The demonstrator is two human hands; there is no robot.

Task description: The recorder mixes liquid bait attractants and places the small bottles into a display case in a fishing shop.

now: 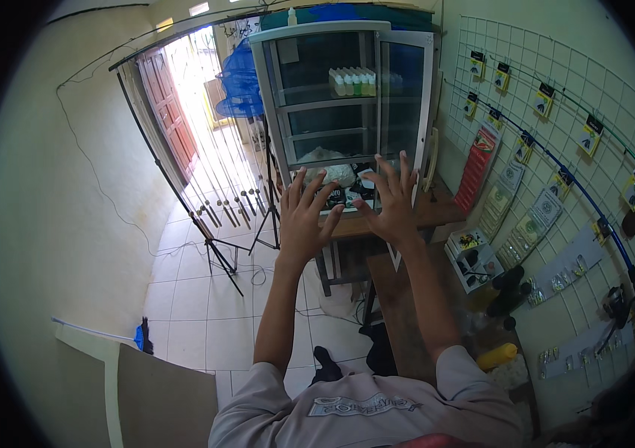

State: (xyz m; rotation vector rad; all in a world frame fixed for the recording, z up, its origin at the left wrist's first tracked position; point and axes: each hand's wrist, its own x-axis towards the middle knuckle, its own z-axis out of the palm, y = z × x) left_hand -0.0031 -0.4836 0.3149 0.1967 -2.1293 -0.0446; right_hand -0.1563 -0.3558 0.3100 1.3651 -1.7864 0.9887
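Both arms reach forward with palms facing away. My left hand (302, 218) has its fingers spread and holds nothing. To its right, my right hand (393, 206) is spread the same way, also bare. Ahead of them stands a glass display cabinet (326, 161) with a pale frame. Small dropper bottles (354, 84) stand in a row on its upper shelf. White plastic bags (335, 171) and dark printed packs fill the bottom, partly hidden behind my fingers. Whether either hand touches the cabinet glass I cannot tell.
A wooden table (345, 228) carries the cabinet. Rods hang from a tripod rack (205, 227) at left, beside a blue mesh net (239, 81). On the right wall, a wire grid (510, 50) holds tackle packets and fishing rods. A wooden bench (401, 319) runs beside me; a broom (141, 336) lies left.
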